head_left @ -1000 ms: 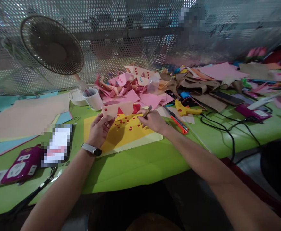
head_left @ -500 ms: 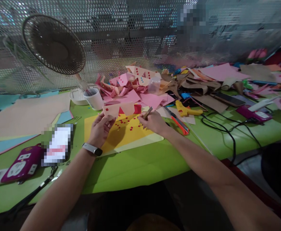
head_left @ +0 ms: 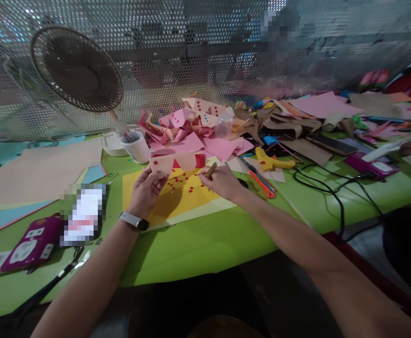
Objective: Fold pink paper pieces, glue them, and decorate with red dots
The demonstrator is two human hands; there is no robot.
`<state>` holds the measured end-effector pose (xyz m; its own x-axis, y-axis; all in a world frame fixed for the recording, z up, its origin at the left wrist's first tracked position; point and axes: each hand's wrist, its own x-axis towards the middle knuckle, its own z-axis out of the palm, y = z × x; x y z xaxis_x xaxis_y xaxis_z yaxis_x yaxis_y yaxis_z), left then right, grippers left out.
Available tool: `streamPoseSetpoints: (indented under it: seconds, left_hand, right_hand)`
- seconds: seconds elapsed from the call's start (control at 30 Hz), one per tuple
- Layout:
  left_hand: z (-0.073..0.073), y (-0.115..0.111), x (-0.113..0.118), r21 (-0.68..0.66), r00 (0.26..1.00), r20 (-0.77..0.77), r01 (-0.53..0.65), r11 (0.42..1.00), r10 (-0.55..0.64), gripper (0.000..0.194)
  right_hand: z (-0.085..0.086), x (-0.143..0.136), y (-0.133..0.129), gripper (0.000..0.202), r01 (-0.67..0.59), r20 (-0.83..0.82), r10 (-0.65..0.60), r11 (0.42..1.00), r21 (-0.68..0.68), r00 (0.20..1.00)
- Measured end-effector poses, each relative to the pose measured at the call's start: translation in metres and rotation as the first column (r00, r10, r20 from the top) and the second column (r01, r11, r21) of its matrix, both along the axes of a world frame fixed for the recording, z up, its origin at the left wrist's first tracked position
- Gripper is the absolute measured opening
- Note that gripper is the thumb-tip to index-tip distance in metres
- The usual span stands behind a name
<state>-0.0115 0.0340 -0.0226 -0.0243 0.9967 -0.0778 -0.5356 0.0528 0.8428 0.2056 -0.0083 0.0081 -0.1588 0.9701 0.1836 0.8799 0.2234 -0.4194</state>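
My left hand [head_left: 147, 191] pinches the left end of a pale peach paper strip [head_left: 163, 164] with triangular cut-outs and one red square on it. Held in the closed fingers of my right hand [head_left: 221, 180] is a brownish, pen-like tool [head_left: 211, 170], its tip near the yellow sheet. Several small red squares [head_left: 186, 176] lie scattered on that yellow sheet [head_left: 170, 202], between my hands. A piece of red paper [head_left: 200, 160] shows behind the strip's right end.
Right of my right hand lie an orange cutter [head_left: 262, 183] and a yellow glue gun [head_left: 274, 161] with black cable. Behind are a white cup [head_left: 137, 148] and a heap of pink paper [head_left: 191, 134]. A phone [head_left: 84, 213] and a purple case [head_left: 33, 244] lie left.
My right hand has moved slightly left, and the tool in it is tilted a little differently. My left hand still holds the peach strip.
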Motion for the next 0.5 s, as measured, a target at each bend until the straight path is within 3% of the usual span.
streamPoseSetpoints:
  seconds: [0.23, 0.5]
  left_hand:
    - [0.0002, -0.0002, 0.0000, -0.003, 1.000, 0.013, -0.005, 1.000, 0.005, 0.020]
    - [-0.0018, 0.0005, -0.0006, -0.008, 1.000, 0.019, 0.004, 1.000, -0.004, 0.022]
  right_hand:
    - [0.0008, -0.0040, -0.0016, 0.026, -0.001, 0.068, -0.001, 1.000, 0.020, 0.998]
    - [0.0024, 0.0025, 0.0029, 0.022, 0.007, -0.107, -0.012, 0.999, -0.042, 0.994]
